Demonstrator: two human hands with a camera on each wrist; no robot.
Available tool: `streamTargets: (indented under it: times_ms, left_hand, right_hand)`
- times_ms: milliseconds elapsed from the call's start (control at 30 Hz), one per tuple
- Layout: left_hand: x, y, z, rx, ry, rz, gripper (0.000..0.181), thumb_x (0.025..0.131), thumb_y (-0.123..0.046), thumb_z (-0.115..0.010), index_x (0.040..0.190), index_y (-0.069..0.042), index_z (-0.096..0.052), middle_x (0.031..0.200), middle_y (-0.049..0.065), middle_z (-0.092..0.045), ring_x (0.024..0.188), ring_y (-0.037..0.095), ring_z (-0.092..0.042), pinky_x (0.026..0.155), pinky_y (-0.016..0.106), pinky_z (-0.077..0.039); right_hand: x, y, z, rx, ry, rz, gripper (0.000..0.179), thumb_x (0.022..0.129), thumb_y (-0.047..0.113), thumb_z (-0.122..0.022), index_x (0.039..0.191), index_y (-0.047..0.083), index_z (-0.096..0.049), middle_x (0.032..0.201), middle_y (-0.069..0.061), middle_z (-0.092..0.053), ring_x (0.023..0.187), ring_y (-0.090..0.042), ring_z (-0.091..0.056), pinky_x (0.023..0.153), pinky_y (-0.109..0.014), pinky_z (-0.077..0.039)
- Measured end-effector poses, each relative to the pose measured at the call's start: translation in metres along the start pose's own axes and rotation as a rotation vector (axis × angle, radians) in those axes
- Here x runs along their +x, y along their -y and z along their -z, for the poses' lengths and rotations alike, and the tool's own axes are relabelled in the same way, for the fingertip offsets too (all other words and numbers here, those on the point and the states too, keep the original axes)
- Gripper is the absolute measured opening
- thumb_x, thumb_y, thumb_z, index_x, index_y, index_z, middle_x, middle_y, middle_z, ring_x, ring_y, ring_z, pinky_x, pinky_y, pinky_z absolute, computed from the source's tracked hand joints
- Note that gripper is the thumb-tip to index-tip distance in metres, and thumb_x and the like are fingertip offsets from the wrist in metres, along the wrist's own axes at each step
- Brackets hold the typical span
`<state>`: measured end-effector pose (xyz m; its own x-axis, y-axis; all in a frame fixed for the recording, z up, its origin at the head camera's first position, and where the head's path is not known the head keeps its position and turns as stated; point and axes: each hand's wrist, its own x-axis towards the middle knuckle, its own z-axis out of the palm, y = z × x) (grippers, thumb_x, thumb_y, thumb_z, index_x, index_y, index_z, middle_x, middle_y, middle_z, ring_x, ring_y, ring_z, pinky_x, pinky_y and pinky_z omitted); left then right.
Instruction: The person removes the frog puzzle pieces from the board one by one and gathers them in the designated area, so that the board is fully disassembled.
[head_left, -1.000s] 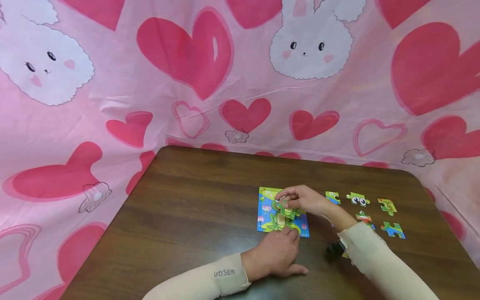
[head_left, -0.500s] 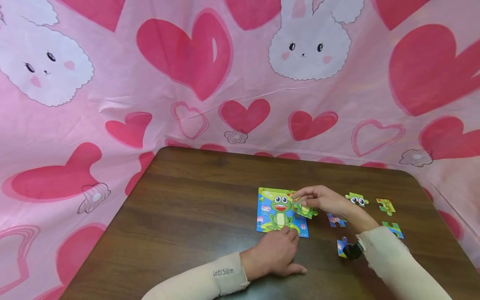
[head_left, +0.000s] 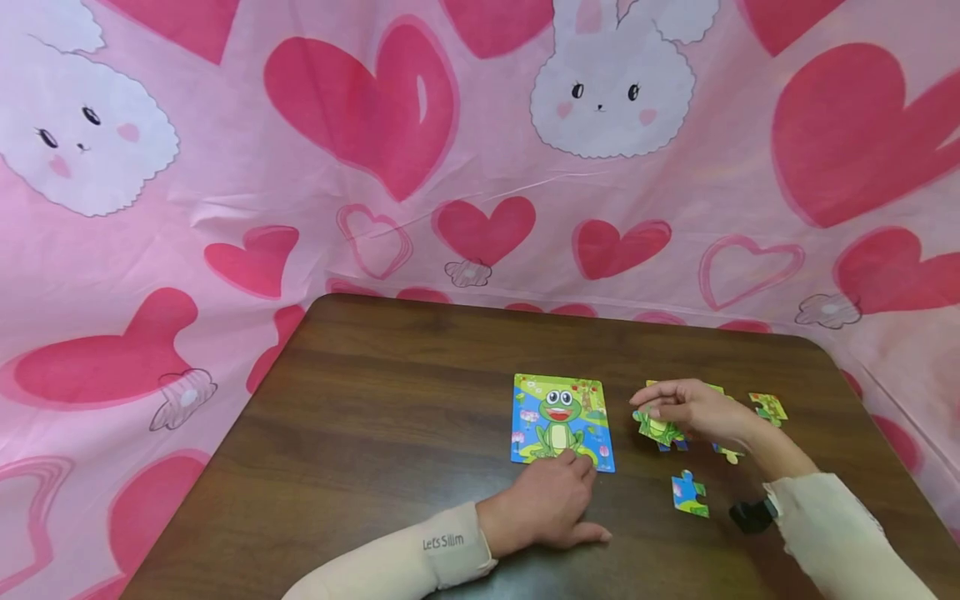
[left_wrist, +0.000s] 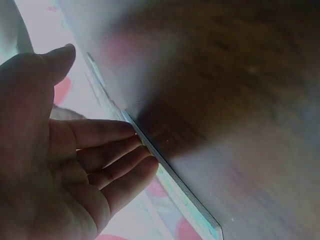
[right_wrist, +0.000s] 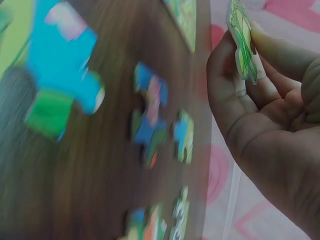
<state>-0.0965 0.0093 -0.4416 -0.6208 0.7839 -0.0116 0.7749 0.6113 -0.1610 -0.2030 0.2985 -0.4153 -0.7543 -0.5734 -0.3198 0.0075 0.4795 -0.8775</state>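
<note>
The frog puzzle board (head_left: 536,425), printed with a green frog on blue and yellow, lies flat on the table. My left hand (head_left: 543,504) rests its fingertips on the board's near edge, and the left wrist view shows those fingers fairly straight along the rim. Over the loose pieces to the right of the board, my right hand (head_left: 701,410) pinches a puzzle piece (head_left: 658,428) with green frog body on it. In the right wrist view this puzzle piece (right_wrist: 242,45) stands between thumb and fingers, raised above the table.
A blue and green puzzle piece (head_left: 688,495) lies nearest, below the right hand. Another piece (head_left: 768,407) sits at the far right; several more are partly hidden under the right hand and forearm. Behind the brown table (head_left: 390,392) hangs a pink heart-print cloth (head_left: 300,192).
My right hand has moved right, carrying the frog-body puzzle piece from over the board to above the loose pieces. The board's frog picture is uncovered. My left hand stays in place.
</note>
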Motion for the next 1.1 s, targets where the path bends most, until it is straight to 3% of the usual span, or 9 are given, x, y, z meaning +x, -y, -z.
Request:
streamTargets:
  times_ms: [200,500,600,733,933,1100]
  left_hand:
    - [0.000,-0.001,-0.001,0.011,0.011,0.000,0.072,0.092,-0.078,-0.046,0.122,-0.017,-0.067,0.118,-0.009,-0.061,0.101,0.008,-0.055,0.078,0.020,-0.051]
    - [0.001,-0.001,-0.003,0.020,0.018,-0.010,0.070,0.094,-0.075,-0.044,0.124,-0.016,-0.067,0.120,-0.008,-0.061,0.102,0.009,-0.055,0.079,0.020,-0.052]
    - [0.002,-0.001,-0.002,0.018,0.017,-0.008,0.069,0.094,-0.075,-0.045,0.123,-0.016,-0.067,0.119,-0.007,-0.061,0.101,0.009,-0.055,0.077,0.021,-0.052]
    - [0.002,-0.001,-0.002,0.004,0.023,-0.006,0.069,0.094,-0.074,-0.045,0.123,-0.016,-0.067,0.119,-0.007,-0.061,0.101,0.009,-0.055,0.076,0.021,-0.052]
    - [0.002,0.000,-0.002,0.003,0.022,-0.010,0.069,0.095,-0.074,-0.045,0.124,-0.015,-0.067,0.118,-0.007,-0.061,0.101,0.009,-0.055,0.076,0.021,-0.052]
    - [0.003,0.000,-0.002,0.023,0.009,-0.013,0.068,0.094,-0.074,-0.045,0.121,-0.016,-0.067,0.114,-0.007,-0.060,0.098,0.009,-0.054,0.073,0.021,-0.051]
  right_hand:
    - [-0.020,-0.016,0.008,0.029,-0.024,0.008,0.041,0.105,0.015,-0.055,0.135,-0.012,-0.052,0.118,0.000,-0.070,0.104,-0.004,-0.064,0.084,-0.025,-0.053]
    - [-0.048,-0.035,0.020,0.032,-0.058,0.026,0.032,0.106,0.012,-0.050,0.131,-0.007,-0.055,0.112,0.012,-0.064,0.081,-0.009,-0.052,0.062,-0.031,-0.045]
    - [-0.056,-0.040,0.025,0.041,-0.059,0.020,0.032,0.106,0.011,-0.050,0.131,-0.008,-0.054,0.112,0.014,-0.065,0.081,-0.008,-0.052,0.063,-0.030,-0.046]
    - [-0.066,-0.050,0.028,0.043,-0.050,0.041,0.032,0.106,0.009,-0.049,0.132,-0.008,-0.054,0.118,0.018,-0.067,0.093,0.000,-0.057,0.072,-0.025,-0.049]
    - [-0.080,-0.063,0.031,0.037,-0.033,0.075,0.028,0.106,0.005,-0.047,0.130,-0.003,-0.059,0.113,0.018,-0.068,0.087,0.001,-0.056,0.063,-0.028,-0.047]
    - [-0.091,-0.072,0.031,0.025,-0.019,0.074,0.028,0.106,0.004,-0.047,0.129,-0.007,-0.058,0.117,0.022,-0.067,0.086,-0.001,-0.055,0.064,-0.028,-0.046]
